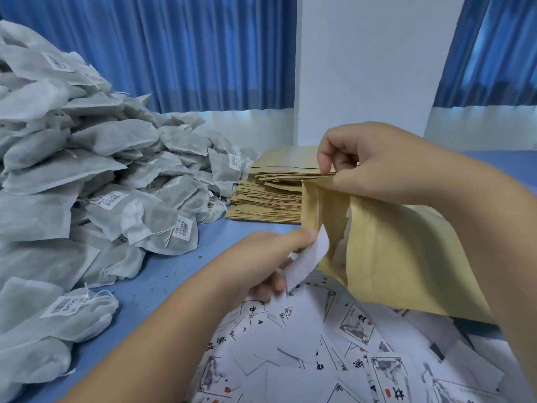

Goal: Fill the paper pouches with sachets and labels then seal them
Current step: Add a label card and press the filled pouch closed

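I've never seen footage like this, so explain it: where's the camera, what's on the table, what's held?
One picture, from a camera worn on a person's head, looking down at their bare hands. The right hand pinches the top of a brown paper pouch, its mouth open. The left hand holds a white label at that mouth. On the blue table: a heap of white sachets at left, a stack of flat pouches behind, loose printed labels in front.

— Pouch point(406, 257) at centre right?
— Matt tan paper, lightly creased, like the stack point(270, 199) behind.
— Sachets point(87, 170) heaped at left?
— Thin fibrous cloth, dull grey-white. Labels point(290, 359) at bottom: smooth white printed paper.
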### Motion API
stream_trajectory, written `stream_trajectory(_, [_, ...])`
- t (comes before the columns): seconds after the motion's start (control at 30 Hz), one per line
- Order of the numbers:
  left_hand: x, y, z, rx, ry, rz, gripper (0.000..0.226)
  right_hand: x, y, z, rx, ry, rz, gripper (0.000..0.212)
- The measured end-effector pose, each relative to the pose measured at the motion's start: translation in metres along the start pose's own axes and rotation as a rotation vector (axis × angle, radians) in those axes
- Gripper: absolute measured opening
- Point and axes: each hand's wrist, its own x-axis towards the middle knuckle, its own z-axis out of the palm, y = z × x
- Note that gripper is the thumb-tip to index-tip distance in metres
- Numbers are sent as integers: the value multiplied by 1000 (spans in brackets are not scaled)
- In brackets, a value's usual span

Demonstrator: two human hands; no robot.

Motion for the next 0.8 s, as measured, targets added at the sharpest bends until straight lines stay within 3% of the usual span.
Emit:
stream_trajectory(0.13, [-4, -3, -3, -21, -209, 80, 31, -2, 0, -1, -1, 14, 5, 20])
stream_trajectory(0.23, [-8, -1, -8, -143, -219, 128, 10, -7, 2, -3, 30, 25, 14, 19])
stream_trajectory(0.33, [-13, 1, -18, -120, -152, 248, 9, -17, 7, -6, 87, 76, 12, 20])
stream_trajectory(0.4, [-16, 3, -16, 9, 47, 474, 10, -25, 12, -7, 112, 107, 4, 26])
stream_trajectory(0.47, [-20, 6, -8, 168, 310, 822, 12, -33, 17, -8, 130, 131, 1, 31])
stream_trajectory(0.53, [-24, 7, 5, 350, 443, 1137, 7, -40, 21, -8, 164, 151, 2, 30])
stream_trajectory(0.63, [-27, 4, 23, 621, 389, 1323, 4, -51, 21, -6, 204, 169, 1, 21])
stream_trajectory(0.8, [-27, 3, 32, 1010, 228, 1381, 9, -63, 23, 0, 226, 184, 2, 21])
